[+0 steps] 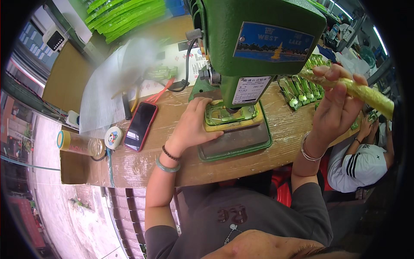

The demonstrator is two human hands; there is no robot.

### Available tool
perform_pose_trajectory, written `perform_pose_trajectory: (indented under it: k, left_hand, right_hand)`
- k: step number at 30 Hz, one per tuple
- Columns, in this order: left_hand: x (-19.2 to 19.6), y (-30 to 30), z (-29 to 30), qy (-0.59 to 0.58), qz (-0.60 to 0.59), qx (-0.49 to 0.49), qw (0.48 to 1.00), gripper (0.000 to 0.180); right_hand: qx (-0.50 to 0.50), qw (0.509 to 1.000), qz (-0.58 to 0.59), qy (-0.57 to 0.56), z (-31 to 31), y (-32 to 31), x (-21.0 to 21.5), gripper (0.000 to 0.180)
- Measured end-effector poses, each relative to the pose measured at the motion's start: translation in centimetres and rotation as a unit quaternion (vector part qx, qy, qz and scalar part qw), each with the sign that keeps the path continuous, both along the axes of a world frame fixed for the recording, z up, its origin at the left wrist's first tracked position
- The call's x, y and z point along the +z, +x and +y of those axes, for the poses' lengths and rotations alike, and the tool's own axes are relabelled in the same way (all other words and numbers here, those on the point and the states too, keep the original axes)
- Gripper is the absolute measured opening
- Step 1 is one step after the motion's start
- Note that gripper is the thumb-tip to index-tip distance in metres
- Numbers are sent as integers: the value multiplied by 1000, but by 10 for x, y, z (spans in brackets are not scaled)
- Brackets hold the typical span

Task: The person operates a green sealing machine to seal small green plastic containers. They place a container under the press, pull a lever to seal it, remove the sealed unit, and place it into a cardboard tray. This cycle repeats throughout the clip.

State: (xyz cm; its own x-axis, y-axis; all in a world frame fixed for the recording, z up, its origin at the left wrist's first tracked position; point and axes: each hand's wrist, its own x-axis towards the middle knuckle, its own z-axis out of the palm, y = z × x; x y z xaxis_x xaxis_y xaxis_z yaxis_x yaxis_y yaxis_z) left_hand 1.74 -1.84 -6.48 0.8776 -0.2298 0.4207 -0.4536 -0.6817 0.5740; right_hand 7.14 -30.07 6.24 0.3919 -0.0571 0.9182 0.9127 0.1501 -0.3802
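Note:
A green bench drill press [263, 47] stands before me with its spindle over a grey metal base plate [235, 144]. On the plate lies a yellow block [237, 125] bearing a clear green plastic part [233, 114], right beneath the spindle. My left hand [193, 123] grips the block's left side, thumb along the front edge and fingers behind. Raised at the right, my right hand [338, 103] is closed round the press's lever [362, 93], which is wrapped in yellow. The drill tip is hidden at the part.
Left of the press lie a red-cased phone [140, 125], a round white case [113, 137] and a clear bottle [82, 143]. More green plastic parts [302, 93] lie right of the press. Green trays [125, 17] are stacked at the back left. Another person [360, 166] sits at the right.

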Motion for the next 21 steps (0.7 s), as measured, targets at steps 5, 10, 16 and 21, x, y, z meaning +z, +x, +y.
perform_pose_trajectory:
  k: [5,10,16,21]
  left_hand:
    - [3,-2,-1,-3,35,2,999,87]
    - [2,-1,-2,3,16,5,1000,87]
    - [8,-3,-1,14,12,8,1000,86]
    - [2,-2,4,19,-3,9,1000,85]
  right_hand:
    - [-34,996,-59,59,10,-13,-40,33]
    - [-55,995,-78,21,4,-2,-34,38]
    - [-39,996,31,-73,24,87,37,39]
    - [113,865,488,-10,49,131,-5,33]
